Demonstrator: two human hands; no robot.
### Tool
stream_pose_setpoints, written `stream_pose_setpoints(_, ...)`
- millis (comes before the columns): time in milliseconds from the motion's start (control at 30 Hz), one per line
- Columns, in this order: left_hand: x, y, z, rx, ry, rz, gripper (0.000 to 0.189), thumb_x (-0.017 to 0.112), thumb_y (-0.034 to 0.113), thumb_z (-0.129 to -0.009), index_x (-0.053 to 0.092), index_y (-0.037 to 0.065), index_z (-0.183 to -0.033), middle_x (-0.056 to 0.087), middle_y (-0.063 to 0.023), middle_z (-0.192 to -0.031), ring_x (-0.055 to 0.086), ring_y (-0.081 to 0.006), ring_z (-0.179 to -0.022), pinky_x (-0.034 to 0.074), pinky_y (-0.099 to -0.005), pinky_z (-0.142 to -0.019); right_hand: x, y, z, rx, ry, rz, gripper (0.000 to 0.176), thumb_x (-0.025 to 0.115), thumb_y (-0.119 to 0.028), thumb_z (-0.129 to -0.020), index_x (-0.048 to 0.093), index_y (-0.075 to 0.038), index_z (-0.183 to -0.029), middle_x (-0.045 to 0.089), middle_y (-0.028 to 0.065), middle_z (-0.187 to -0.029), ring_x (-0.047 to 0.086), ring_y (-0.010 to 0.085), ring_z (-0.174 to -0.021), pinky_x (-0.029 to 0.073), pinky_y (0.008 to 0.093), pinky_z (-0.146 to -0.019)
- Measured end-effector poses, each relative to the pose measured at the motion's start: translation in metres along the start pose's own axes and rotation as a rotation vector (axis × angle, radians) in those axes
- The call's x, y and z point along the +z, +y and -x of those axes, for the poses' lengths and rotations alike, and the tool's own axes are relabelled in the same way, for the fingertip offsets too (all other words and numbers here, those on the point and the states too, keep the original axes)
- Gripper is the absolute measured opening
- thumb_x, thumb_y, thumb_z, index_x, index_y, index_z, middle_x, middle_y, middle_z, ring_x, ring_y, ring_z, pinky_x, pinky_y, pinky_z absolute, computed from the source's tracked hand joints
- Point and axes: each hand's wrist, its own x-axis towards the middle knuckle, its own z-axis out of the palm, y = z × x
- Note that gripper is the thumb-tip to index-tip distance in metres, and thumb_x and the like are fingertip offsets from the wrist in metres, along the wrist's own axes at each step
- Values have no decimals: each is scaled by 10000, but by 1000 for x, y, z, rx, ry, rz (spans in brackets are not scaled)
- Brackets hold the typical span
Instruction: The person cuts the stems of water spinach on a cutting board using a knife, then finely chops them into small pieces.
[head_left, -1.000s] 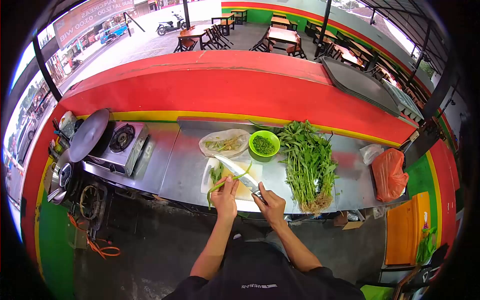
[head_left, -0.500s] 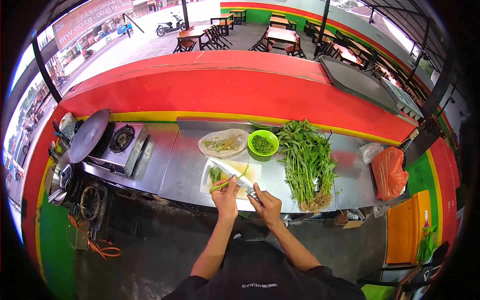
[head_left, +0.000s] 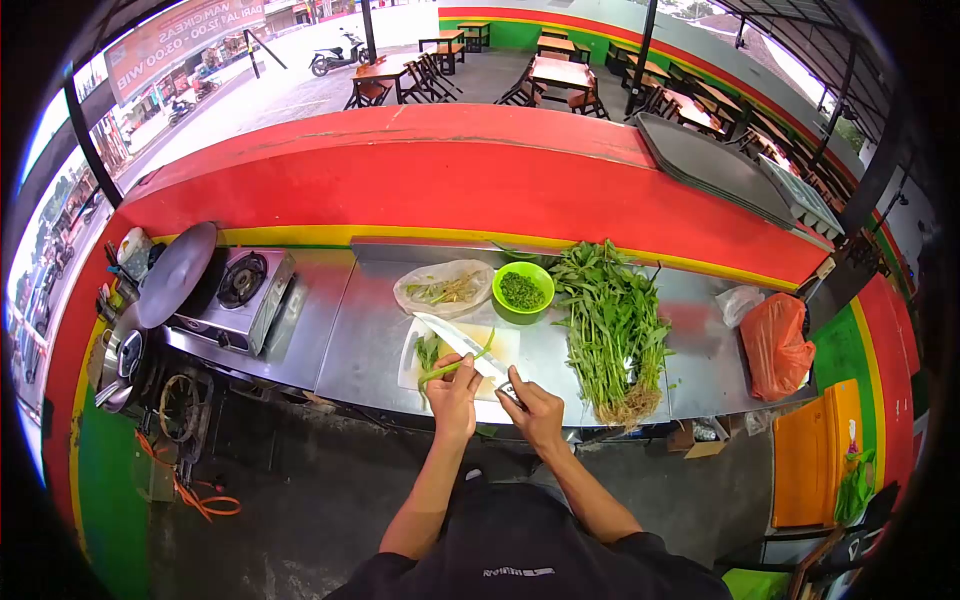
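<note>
My left hand (head_left: 453, 398) is closed on a green vegetable stem (head_left: 440, 371) above the white cutting board (head_left: 507, 346). The handle of a kitchen knife (head_left: 446, 333) is in my right hand (head_left: 536, 408), its broad blade pointing up and left across the stem. Some green leaves (head_left: 428, 352) lie at the board's left side. Just beyond the board stand a lime-green bowl (head_left: 519, 314) of chopped greens (head_left: 521, 291) and a clear plastic bag (head_left: 421, 301) with stem and root scraps. To the right lies a big bunch of leafy greens (head_left: 615, 335), roots towards me.
A gas stove (head_left: 240, 295) with a large wok lid (head_left: 178, 273) beside it occupies the counter's left end. An orange plastic bag (head_left: 777, 347) sits at the right end. A red wall (head_left: 420, 185) runs behind the steel counter, with dark trays (head_left: 715, 175) on top.
Both hands stay nearly in place over the board. The knife blade and the stem have shifted only slightly; the whole view has moved a little.
</note>
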Motion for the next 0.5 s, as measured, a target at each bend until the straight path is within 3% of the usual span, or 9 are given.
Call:
stream_pose_setpoints(200,12,1,6,39,2,68,203,717,2,-946,543,29,-1048,675,-111,-1042,687,-165,-941,597,-313,-861,0,-5,0,-39,-21,-23,515,843,-180,-818,705,-86,-1304,703,59,-772,656,199,-591,507,335,-532)
stream_pose_setpoints(400,2,0,3,89,47,-49,230,757,10,-920,551,21,-1023,701,-117,-997,691,-147,-882,582,-262,-784,3,-5,1,-41,-53,-8,506,838,-202,-825,706,-90,-1300,702,56,-771,652,201,-591,507,339,-532)
stream_pose_setpoints(467,-4,0,2,79,45,-96,226,712,-28,-937,553,22,-1088,689,-141,-1077,705,-203,-994,608,-350,-910,3,-4,2,-48,-62,16,521,838,-209,-825,697,-101,-1315,700,55,-767,646,200,-583,504,342,-526)
stream_pose_setpoints(500,-6,1,2,80,45,-97,226,712,-28,-937,553,22,-1088,689,-141,-1077,705,-203,-994,608,-350,-910,4,-4,3,-48,-62,14,521,838,-209,-825,697,-101,-1315,700,55,-767,646,200,-583,504,342,-526)
